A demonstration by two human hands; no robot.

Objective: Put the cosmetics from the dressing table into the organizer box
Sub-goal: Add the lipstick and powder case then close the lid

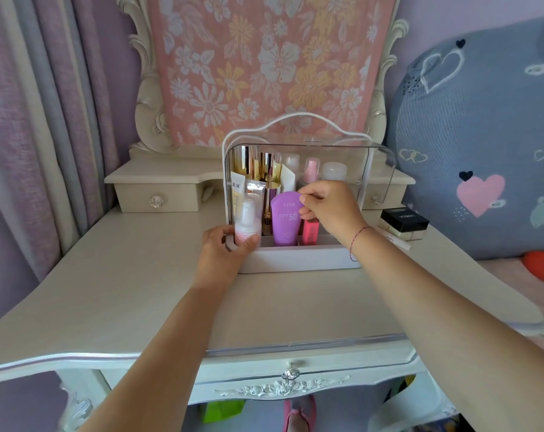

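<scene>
A clear-lidded white organizer box [298, 260] stands open at the middle of the dressing table [124, 285]. Inside are gold-capped bottles, white tubes and a pink spray bottle [311, 169]. My left hand [224, 254] grips a white pump bottle [247, 224] at the box's front left corner. My right hand [330, 210] pinches the top edge of a purple SPF 50 tube [284, 222], which stands upright in the front row. A pink tube [310, 232] stands just right of it, partly behind my right hand.
A black-lidded jar [404, 224] and a thin white stick [392, 240] lie on the table right of the box. Small drawers [155, 198] sit at the back below the covered mirror. A grey heart-print cushion [482, 151] leans at the right.
</scene>
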